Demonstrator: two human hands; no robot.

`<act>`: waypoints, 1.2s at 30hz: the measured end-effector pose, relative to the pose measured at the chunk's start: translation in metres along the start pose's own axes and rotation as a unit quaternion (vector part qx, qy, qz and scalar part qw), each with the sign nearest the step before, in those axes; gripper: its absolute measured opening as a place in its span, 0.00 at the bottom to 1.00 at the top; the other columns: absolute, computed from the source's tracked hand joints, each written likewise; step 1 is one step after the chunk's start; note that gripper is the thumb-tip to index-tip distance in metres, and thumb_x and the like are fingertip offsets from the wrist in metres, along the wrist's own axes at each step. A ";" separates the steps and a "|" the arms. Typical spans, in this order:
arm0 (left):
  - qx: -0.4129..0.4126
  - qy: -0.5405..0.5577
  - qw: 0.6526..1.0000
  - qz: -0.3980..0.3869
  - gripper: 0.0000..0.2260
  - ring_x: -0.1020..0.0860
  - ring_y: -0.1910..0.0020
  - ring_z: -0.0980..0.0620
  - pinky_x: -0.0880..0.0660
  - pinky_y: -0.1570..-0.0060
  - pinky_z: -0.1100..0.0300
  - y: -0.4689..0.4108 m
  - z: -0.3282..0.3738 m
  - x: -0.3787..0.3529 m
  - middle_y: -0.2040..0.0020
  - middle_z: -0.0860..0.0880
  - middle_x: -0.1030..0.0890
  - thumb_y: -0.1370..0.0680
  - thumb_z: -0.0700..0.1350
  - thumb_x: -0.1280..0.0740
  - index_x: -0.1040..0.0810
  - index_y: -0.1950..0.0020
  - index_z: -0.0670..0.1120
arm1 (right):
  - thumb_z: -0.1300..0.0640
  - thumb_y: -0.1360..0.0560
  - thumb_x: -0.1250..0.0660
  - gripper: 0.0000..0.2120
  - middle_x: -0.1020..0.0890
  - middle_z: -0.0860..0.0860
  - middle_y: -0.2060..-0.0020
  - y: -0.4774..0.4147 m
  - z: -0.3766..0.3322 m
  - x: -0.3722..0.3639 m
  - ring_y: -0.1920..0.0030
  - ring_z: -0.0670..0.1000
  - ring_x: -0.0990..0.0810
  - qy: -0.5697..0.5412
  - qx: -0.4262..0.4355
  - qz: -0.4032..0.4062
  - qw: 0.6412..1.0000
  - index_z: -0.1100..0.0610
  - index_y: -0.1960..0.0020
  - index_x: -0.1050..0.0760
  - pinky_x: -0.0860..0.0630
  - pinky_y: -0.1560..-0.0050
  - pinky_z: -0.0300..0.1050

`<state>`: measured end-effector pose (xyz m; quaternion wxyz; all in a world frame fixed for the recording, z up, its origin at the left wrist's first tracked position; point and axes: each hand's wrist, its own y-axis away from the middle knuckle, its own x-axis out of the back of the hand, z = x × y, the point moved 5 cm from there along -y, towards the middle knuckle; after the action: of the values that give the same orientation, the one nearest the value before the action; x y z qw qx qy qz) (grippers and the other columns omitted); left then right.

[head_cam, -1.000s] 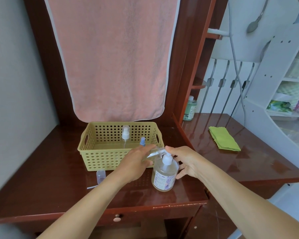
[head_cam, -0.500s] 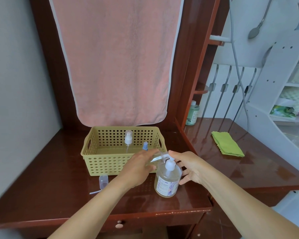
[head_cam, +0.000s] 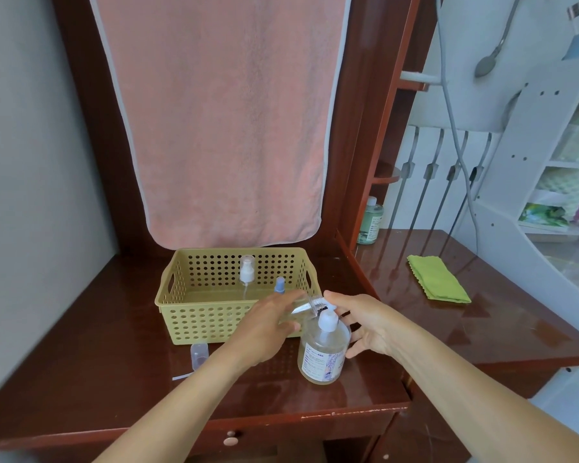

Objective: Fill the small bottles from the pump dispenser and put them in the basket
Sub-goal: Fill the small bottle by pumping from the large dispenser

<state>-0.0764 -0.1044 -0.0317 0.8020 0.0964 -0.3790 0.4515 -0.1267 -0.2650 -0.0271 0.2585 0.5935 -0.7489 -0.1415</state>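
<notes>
1. Nearest the front edge of the brown desk, left of centre: left hand, fingers curled round a small clear bottle, held off the desk just in front of the basket. Long axis tilted close to level, open neck pointing right.
2. Just right of it: pump dispenser, upright on the desk, white pump head on top, spout turned left and meeting the small clear bottle's neck. Pale liquid inside; label with purple print, too small to read.
3. Right hand: thumb laid on the pump head, other fingers spread and nearly straight beside the dispenser, not wrapped round it.
4. Left of both hands, on the desk: loose clear spray cap with thin tube, just before the basket.
5. Behind: yellow perforated basket, with a white-topped small bottle and a blue-topped small bottle upright inside.
6. Farther right: green cloth lying flat; green bottle at the back, label unreadable.
7. Farthest: pink towel, hanging above the basket.
</notes>
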 end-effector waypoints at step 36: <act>0.015 0.010 1.000 -0.002 0.25 0.29 0.35 0.56 0.32 0.35 0.59 0.002 -0.004 -0.003 0.32 0.53 0.28 0.22 0.41 0.33 0.34 0.28 0.56 | 0.45 0.25 0.33 0.25 0.26 0.64 0.37 -0.001 0.002 0.001 0.39 0.68 0.27 -0.010 -0.015 -0.001 1.000 0.64 0.38 0.27 0.31 0.38 0.69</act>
<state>-0.0768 -0.1036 -0.0367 0.8052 0.1051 -0.3639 0.4563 -0.1271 -0.2659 -0.0289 0.2599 0.5889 -0.7487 -0.1583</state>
